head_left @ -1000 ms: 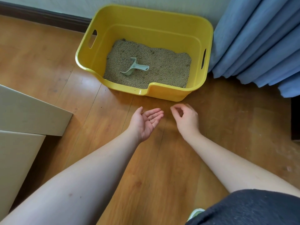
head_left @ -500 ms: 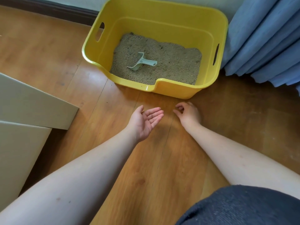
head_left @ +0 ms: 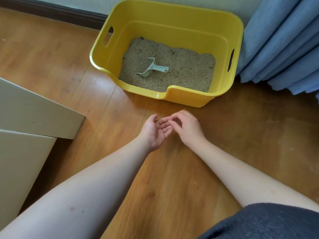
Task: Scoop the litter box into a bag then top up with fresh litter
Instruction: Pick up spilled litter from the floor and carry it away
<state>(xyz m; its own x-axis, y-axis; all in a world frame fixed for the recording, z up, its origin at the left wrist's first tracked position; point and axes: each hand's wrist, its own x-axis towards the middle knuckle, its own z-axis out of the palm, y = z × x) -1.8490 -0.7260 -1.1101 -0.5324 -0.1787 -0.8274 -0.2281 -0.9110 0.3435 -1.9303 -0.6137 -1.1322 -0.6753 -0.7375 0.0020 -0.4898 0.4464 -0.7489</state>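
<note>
Hands [head_left: 170,129] above wood floor [head_left: 51,54]; blue curtain [head_left: 283,42] right.

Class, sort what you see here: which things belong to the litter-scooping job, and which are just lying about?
Belongs to the job:
yellow litter box
litter
scoop, lying on the litter
left hand, palm up
right hand, fingers curled over the left palm

Just lying about:
blue curtain
pale board
wooden floor

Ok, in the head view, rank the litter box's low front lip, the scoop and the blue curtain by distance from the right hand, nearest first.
From the right hand:
1. Front lip of the yellow litter box, just ahead on the floor.
2. Scoop, lying on the litter inside the box, beyond the lip.
3. Blue curtain, far right, past the box's right wall.
</note>
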